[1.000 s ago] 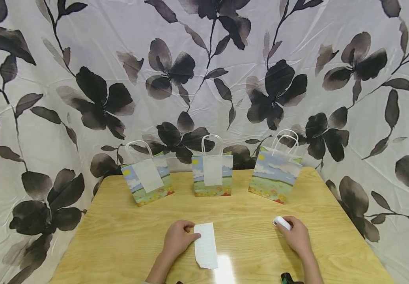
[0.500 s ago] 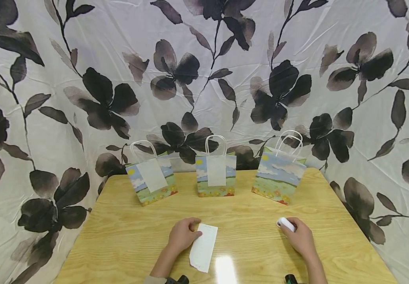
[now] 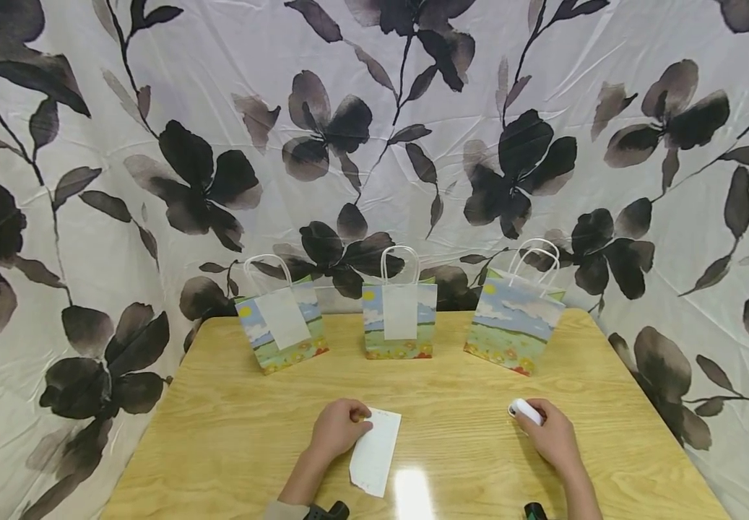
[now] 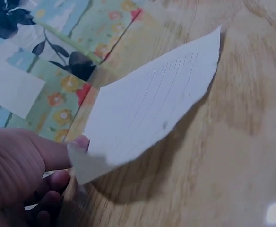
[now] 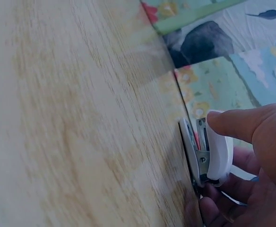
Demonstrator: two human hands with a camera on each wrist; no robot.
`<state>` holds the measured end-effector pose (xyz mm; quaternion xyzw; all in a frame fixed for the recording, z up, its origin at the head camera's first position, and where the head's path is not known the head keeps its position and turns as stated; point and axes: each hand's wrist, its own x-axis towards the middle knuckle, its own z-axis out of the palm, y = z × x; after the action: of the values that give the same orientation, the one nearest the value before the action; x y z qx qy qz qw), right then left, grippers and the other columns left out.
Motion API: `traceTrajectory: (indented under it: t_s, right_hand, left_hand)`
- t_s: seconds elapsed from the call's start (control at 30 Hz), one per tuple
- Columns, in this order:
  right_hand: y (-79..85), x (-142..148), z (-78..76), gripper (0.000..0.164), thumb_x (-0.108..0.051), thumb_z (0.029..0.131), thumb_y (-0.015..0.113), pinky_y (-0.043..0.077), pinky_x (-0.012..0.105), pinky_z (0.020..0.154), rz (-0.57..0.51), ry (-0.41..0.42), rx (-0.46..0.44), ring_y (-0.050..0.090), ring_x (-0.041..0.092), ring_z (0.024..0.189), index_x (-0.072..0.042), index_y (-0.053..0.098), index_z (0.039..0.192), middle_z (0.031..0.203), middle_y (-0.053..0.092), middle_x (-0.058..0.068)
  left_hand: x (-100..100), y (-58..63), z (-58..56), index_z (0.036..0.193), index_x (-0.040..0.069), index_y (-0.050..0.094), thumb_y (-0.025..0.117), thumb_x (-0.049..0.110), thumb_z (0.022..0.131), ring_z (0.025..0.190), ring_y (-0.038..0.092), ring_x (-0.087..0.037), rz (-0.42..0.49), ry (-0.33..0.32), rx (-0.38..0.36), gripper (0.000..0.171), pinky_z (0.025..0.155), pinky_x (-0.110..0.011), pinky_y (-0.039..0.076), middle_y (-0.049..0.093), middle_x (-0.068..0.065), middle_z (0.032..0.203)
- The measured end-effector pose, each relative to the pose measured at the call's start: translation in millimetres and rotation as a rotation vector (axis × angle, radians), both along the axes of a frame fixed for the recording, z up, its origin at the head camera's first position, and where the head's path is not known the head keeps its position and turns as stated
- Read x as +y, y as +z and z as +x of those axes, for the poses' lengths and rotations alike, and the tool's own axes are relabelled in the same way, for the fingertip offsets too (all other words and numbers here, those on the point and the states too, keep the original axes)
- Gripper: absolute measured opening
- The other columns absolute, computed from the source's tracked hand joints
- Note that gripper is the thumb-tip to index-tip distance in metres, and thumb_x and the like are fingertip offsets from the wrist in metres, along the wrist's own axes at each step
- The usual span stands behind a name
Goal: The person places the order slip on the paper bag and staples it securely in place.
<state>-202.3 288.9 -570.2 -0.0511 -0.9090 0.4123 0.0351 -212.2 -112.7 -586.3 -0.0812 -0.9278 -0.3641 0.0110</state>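
My left hand (image 3: 338,427) pinches a slip of lined white paper (image 3: 375,453) by its edge, thumb on top. In the left wrist view the paper (image 4: 147,106) is tilted up off the wood, with a ragged long edge and a shadow beneath. On the right, my right hand (image 3: 551,432) holds a small white stapler (image 3: 527,412). The right wrist view shows the stapler (image 5: 219,151) with my thumb on its top and my fingers curled beneath. Its two arms stand apart with nothing between them.
Three paper gift bags with landscape prints stand along the table's back edge: the left bag (image 3: 306,307) and middle bag (image 3: 427,318) bear white paper slips, the right bag (image 3: 511,325) shows none. A floral cloth (image 3: 439,217) hangs behind the wooden table (image 3: 231,433).
The paper has swung in my left hand, its lower end shifting left. The whole scene has slid slightly right in the head view. My right hand keeps the stapler in its grip.
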Motion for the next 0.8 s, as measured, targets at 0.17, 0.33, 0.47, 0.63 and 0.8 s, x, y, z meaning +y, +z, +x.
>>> traceTrajectory:
  t_s: [0.17, 0.33, 0.47, 0.63, 0.8]
  right_hand:
    - [-0.6, 1, 0.5, 0.040, -0.021, 0.091, 0.069, 0.049, 0.043, 0.074, -0.011, 0.011, -0.016, 0.061, 0.031, 0.092, 0.006, 0.060, 0.119, 0.105, 0.065, 0.019]
    - [0.4, 2, -1.3, 0.040, -0.019, 0.092, 0.069, 0.050, 0.045, 0.078, -0.037, 0.018, -0.002, 0.060, 0.034, 0.097, 0.007, 0.058, 0.121, 0.108, 0.063, 0.021]
    - [-0.3, 1, -1.6, 0.041, -0.021, 0.093, 0.068, 0.049, 0.047, 0.081, -0.041, 0.021, 0.000, 0.059, 0.036, 0.101, 0.007, 0.058, 0.122, 0.111, 0.062, 0.023]
    - [-2.1, 0, 0.3, 0.043, -0.023, 0.094, 0.068, 0.049, 0.047, 0.081, -0.039, 0.024, -0.034, 0.059, 0.036, 0.102, 0.007, 0.057, 0.123, 0.113, 0.062, 0.024]
    - [-2.4, 0, -0.2, 0.042, -0.023, 0.094, 0.067, 0.048, 0.049, 0.083, -0.031, 0.018, -0.012, 0.059, 0.037, 0.102, 0.006, 0.058, 0.123, 0.114, 0.062, 0.025]
  left_hand:
    - [1, -0.2, -2.6, 0.106, 0.013, 0.072, 0.080, 0.017, 0.081, 0.053, 0.040, -0.008, -0.013, -0.030, -0.005, 0.027, 0.049, -0.025, 0.033, 0.048, 0.007, 0.066]
    - [1, 5.2, -7.8, 0.103, 0.014, 0.072, 0.078, 0.018, 0.083, 0.051, 0.039, -0.009, -0.026, -0.034, -0.025, 0.022, 0.047, -0.026, 0.031, 0.046, 0.006, 0.064]
    - [-2, 6.0, -6.3, 0.096, 0.015, 0.073, 0.076, 0.019, 0.084, 0.058, 0.045, -0.009, -0.004, -0.038, -0.018, 0.014, 0.052, -0.028, 0.037, 0.052, 0.007, 0.069]
    - [-5, 0.0, -3.8, 0.091, 0.015, 0.071, 0.074, 0.018, 0.087, 0.069, 0.054, -0.009, 0.080, -0.039, -0.018, 0.006, 0.061, -0.029, 0.046, 0.060, 0.008, 0.079]
    - [-9, 4.0, -11.8, 0.103, 0.003, 0.067, 0.072, 0.011, 0.089, 0.069, 0.054, -0.013, 0.303, -0.081, -0.039, 0.017, 0.064, -0.029, 0.048, 0.060, 0.000, 0.079]
